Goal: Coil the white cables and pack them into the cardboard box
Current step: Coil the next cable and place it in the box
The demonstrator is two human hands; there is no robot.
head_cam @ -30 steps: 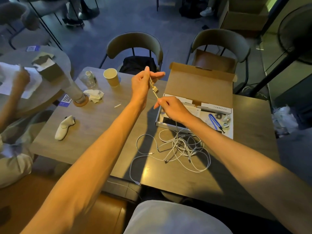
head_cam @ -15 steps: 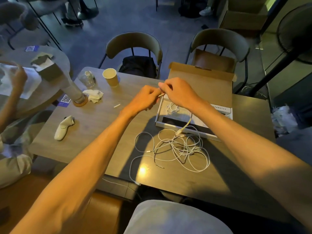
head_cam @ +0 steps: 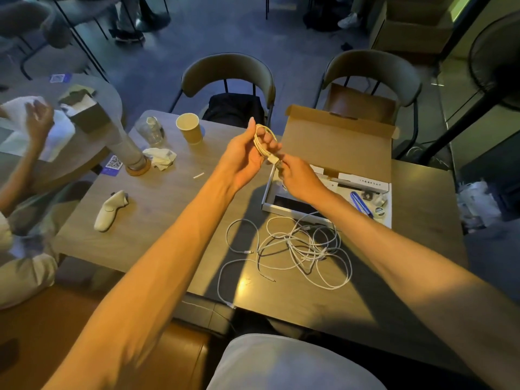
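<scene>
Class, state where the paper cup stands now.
Head view, upper left: the paper cup stands on the table, between the glass and the left hand.

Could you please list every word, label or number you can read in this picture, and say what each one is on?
No text can be read here.
QR sticker on the table: code pattern only, wording blurred.
Blue sticker on the round table: blurred.
White strip in the cardboard box: print too small.

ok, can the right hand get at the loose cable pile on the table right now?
Probably, once freed: the right hand pinches the plug of the coil in the left hand; the cable pile lies uncovered just under its forearm.
</scene>
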